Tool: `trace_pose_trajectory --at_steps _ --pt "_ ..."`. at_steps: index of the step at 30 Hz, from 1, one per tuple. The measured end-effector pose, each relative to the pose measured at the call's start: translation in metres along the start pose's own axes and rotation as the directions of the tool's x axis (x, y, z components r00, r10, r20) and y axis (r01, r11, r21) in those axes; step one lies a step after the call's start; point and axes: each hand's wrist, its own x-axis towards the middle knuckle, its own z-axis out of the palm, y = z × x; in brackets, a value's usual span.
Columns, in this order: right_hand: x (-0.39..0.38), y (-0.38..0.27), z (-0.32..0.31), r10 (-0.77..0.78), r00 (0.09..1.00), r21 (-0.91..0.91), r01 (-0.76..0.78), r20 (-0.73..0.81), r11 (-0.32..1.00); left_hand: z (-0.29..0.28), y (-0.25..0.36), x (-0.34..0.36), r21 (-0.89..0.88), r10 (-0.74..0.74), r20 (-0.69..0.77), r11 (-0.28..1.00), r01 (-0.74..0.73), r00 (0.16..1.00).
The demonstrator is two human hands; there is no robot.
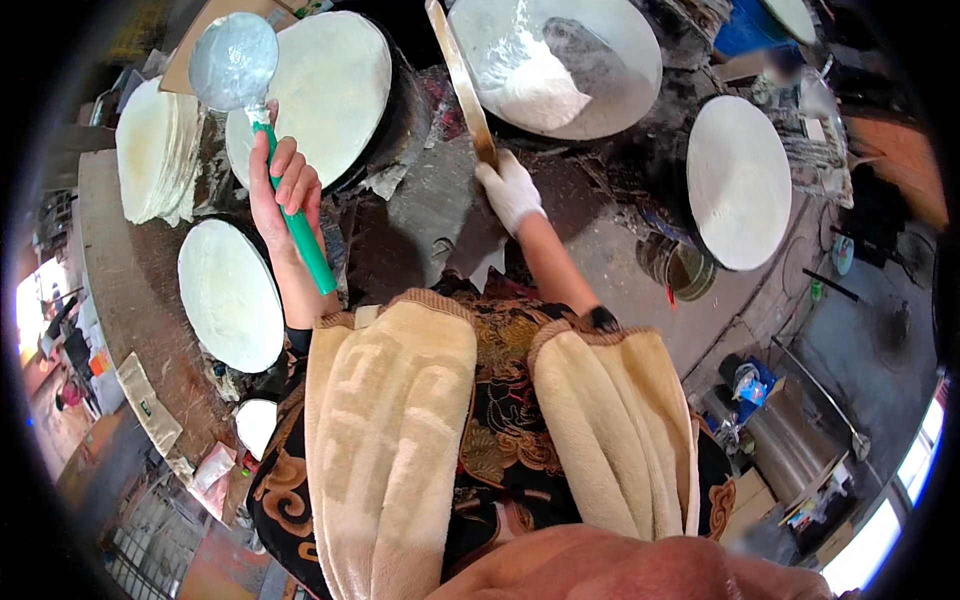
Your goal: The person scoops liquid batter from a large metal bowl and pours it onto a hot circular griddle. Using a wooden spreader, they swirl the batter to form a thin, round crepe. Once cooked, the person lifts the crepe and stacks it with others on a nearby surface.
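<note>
My left hand, bare, is wrapped round the green handle of a ladle. The ladle's round bowl, coated whitish, is raised over the edge of a large griddle at the far left, on which lies a thin white round sheet. In a white glove, my right hand grips the lower end of a long flat wooden stick. The stick slants up along the left rim of another round griddle. A mound of white batter or paste sits on that griddle, with a greyish bare patch beside it.
A stack of white rounds stands at the far left. Further white round surfaces lie at left and right. A tin can stands right of my right forearm. A metal drum is at the lower right.
</note>
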Motion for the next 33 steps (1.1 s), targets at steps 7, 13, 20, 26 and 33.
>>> trace_pose_trajectory --at_steps 7,13,20,26,33 --pt "-0.039 0.005 -0.025 0.359 0.912 -0.272 -0.404 -0.201 0.874 -0.004 0.023 -0.04 0.17 -0.014 -0.095 0.985 0.03 0.995" --pt "-0.056 0.021 -0.068 0.298 0.888 -0.336 -0.417 -0.351 0.844 -0.018 0.038 -0.059 0.117 -0.022 -0.045 0.993 0.027 0.999" --pt "-0.018 -0.014 -0.043 0.233 0.935 -0.145 -0.278 -0.268 0.95 0.004 0.022 -0.062 0.145 -0.065 -0.047 0.987 0.071 0.997" --pt "-0.056 0.034 -0.082 0.391 0.865 -0.237 -0.471 -0.315 0.85 0.019 0.019 -0.071 0.195 -0.068 -0.025 0.978 0.072 0.997" --pt "-0.025 0.038 -0.112 0.175 0.893 -0.172 -0.266 -0.414 0.948 0.022 -0.01 -0.055 0.136 -0.196 0.034 0.972 0.19 0.98"
